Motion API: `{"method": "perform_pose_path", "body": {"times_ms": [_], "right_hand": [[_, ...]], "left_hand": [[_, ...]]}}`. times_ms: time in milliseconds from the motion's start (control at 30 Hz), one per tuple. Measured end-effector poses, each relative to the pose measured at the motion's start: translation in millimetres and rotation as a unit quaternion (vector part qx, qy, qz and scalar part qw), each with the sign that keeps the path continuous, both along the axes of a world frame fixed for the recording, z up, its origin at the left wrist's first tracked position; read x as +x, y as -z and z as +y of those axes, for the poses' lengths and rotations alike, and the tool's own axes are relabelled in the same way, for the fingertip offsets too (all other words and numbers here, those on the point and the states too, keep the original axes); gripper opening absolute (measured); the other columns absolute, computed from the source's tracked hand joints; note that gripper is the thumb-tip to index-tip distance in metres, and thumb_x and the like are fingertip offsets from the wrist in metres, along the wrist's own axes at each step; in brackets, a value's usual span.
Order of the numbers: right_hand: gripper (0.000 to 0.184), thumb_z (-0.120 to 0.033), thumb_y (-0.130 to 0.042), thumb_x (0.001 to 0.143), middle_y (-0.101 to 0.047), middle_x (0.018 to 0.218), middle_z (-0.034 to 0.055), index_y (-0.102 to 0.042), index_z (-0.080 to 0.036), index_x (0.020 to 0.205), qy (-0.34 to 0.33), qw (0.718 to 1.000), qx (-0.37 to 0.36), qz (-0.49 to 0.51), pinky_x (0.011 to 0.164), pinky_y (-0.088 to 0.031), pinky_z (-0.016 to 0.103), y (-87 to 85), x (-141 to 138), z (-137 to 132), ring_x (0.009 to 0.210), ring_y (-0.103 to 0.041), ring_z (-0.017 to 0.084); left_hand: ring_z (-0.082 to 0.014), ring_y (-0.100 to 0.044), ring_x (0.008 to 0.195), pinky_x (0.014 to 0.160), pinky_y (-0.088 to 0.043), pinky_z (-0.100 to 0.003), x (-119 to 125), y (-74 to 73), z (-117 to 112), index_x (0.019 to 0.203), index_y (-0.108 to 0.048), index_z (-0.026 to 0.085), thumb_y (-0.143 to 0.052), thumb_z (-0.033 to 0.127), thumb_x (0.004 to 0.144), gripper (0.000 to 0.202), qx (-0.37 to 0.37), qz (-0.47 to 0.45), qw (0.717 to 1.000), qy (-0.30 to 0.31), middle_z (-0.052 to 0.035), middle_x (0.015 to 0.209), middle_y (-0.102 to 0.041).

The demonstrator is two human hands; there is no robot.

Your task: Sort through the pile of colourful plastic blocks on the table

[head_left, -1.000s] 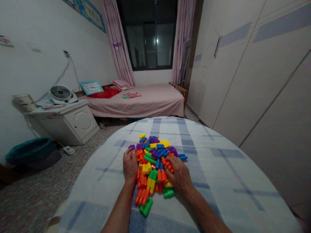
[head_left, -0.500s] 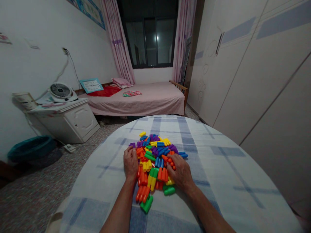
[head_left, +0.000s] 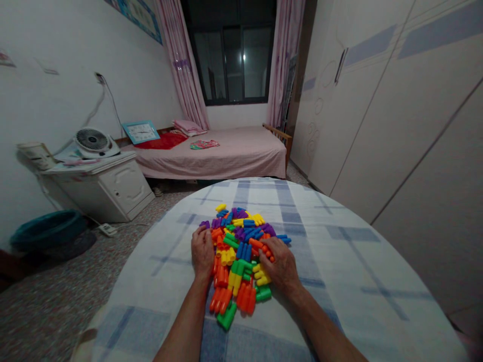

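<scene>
A pile of plastic bullet-shaped connecting blocks (head_left: 244, 251) in orange, yellow, green, blue and purple lies on the table. My left hand (head_left: 203, 251) rests against the pile's left edge, fingers loosely bent, with nothing visible in it; its palm side is hidden. At the right side, my right hand (head_left: 281, 264) has its fingers and thumb closed around an orange block (head_left: 268, 253) with rounded tips. Just below that hand are a yellow block (head_left: 261, 275) and a green block (head_left: 263, 293). An orange-red block (head_left: 246, 299) lies at the near edge of the pile.
The round table has a blue-and-white checked cloth (head_left: 158, 301). Beyond it stands a bed (head_left: 241, 151) with a pink sheet. A white cabinet (head_left: 121, 191) bearing a fan (head_left: 94, 141) is at left, above a teal bin (head_left: 49, 229). Wardrobe doors (head_left: 377, 125) line the right.
An orange-red block has shifted toward me, to the pile's near edge. Green and yellow blocks near the right hand show more. Both hands stay in nearly the same place.
</scene>
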State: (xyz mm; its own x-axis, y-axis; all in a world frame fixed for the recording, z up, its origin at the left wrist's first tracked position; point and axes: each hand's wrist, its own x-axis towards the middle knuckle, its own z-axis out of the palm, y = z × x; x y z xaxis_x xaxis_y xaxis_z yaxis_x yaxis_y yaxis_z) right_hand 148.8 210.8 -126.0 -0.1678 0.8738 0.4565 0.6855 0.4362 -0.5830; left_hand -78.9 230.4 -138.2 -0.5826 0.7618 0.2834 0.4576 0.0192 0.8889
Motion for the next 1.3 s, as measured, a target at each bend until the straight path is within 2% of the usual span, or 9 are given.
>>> {"method": "perform_pose_path", "body": {"times_ms": [133, 267, 500, 633, 833, 1000, 1133, 1233, 1300], "right_hand": [[0.025, -0.030, -0.046, 0.086, -0.063, 0.096, 0.0038, -0.064, -0.018, 0.100, 0.035, 0.995, -0.006, 0.088, 0.083, -0.043, 0.023, -1.0, 6.0, 3.8, 0.090, -0.056, 0.011], [0.030, -0.035, -0.045, 0.086, -0.062, 0.098, 0.0043, -0.063, -0.017, 0.102, 0.102, 0.984, 0.000, 0.146, 0.084, -0.044, 0.024, -0.1, 20.0, 12.5, 0.089, -0.056, 0.012], [0.045, -0.042, -0.045, 0.077, -0.062, 0.106, 0.0095, -0.062, -0.013, 0.107, 0.291, 0.923, -0.025, 0.251, 0.088, -0.043, 0.031, 3.9, 60.6, 31.6, 0.092, -0.054, 0.016], [0.048, -0.041, -0.043, 0.075, -0.060, 0.108, 0.0093, -0.060, -0.015, 0.112, 0.373, 0.891, -0.044, 0.253, 0.089, -0.041, 0.034, 4.8, 78.4, 37.4, 0.092, -0.053, 0.018], [0.050, -0.039, -0.046, 0.075, -0.055, 0.117, 0.0130, -0.059, -0.016, 0.117, 0.417, 0.897, -0.034, 0.145, 0.095, -0.037, 0.040, 11.0, 80.6, 39.2, 0.107, -0.047, 0.024], [0.042, -0.034, -0.044, 0.079, -0.058, 0.113, 0.0121, -0.060, -0.014, 0.112, 0.357, 0.927, 0.056, 0.102, 0.098, -0.036, 0.040, 12.9, 71.7, 38.5, 0.108, -0.048, 0.023], [0.033, -0.033, -0.044, 0.085, -0.060, 0.111, 0.0083, -0.059, -0.015, 0.109, 0.214, 0.964, 0.127, 0.096, 0.100, -0.038, 0.036, 5.5, 52.3, 28.3, 0.108, -0.050, 0.019], [0.024, -0.030, -0.046, 0.087, -0.062, 0.102, 0.0049, -0.060, -0.018, 0.101, 0.100, 0.984, 0.118, 0.087, 0.094, -0.042, 0.031, -0.1, 33.6, 17.6, 0.101, -0.053, 0.015], [0.020, -0.028, -0.048, 0.087, -0.063, 0.098, 0.0041, -0.061, -0.018, 0.098, 0.047, 0.991, 0.101, 0.078, 0.090, -0.043, 0.029, -2.2, 24.1, 12.1, 0.097, -0.054, 0.014]], "left_hand": [[-0.0173, -0.051, 0.116, 0.114, -0.036, -0.034, -0.3, -0.4, 0.1, 0.094, -0.067, 0.016, -0.039, 0.036, 0.086, 0.035, -0.004, 0.002, 1.000, 0.004, -0.0075, 0.119, -0.055], [-0.0182, -0.050, 0.117, 0.114, -0.035, -0.036, -1.0, 1.7, 0.2, 0.095, -0.066, 0.015, -0.038, 0.036, 0.086, 0.037, -0.003, 0.001, 1.000, 0.005, -0.0082, 0.120, -0.055], [-0.0169, -0.052, 0.115, 0.112, -0.037, -0.034, -0.3, 2.3, 0.8, 0.095, -0.066, 0.015, -0.039, 0.036, 0.085, 0.035, 0.000, -0.004, 1.000, 0.000, -0.0080, 0.118, -0.056], [-0.0173, -0.051, 0.115, 0.112, -0.036, -0.035, 0.1, 0.8, 0.2, 0.096, -0.065, 0.014, -0.039, 0.036, 0.085, 0.036, 0.001, -0.008, 1.000, 0.005, -0.0086, 0.118, -0.055], [-0.0177, -0.050, 0.116, 0.113, -0.036, -0.035, 0.3, 0.3, 0.1, 0.095, -0.066, 0.014, -0.039, 0.037, 0.084, 0.037, 0.005, -0.005, 1.000, 0.002, -0.0085, 0.118, -0.055], [-0.0186, -0.050, 0.116, 0.114, -0.035, -0.037, 0.1, 0.4, 0.3, 0.095, -0.066, 0.014, -0.038, 0.038, 0.084, 0.039, 0.001, 0.000, 1.000, 0.007, -0.0089, 0.119, -0.055], [-0.0176, -0.050, 0.116, 0.114, -0.035, -0.035, 0.0, 1.2, 0.4, 0.095, -0.067, 0.015, -0.038, 0.038, 0.085, 0.038, 0.002, 0.000, 1.000, 0.006, -0.0078, 0.119, -0.055], [-0.0169, -0.051, 0.115, 0.113, -0.036, -0.034, 0.2, 1.0, -0.2, 0.094, -0.067, 0.016, -0.040, 0.038, 0.085, 0.036, 0.001, -0.003, 1.000, 0.003, -0.0072, 0.118, -0.055], [-0.0168, -0.051, 0.115, 0.112, -0.037, -0.034, 0.4, 0.2, -0.6, 0.093, -0.067, 0.015, -0.040, 0.037, 0.085, 0.036, -0.002, -0.005, 1.000, 0.001, -0.0074, 0.118, -0.055]]}}
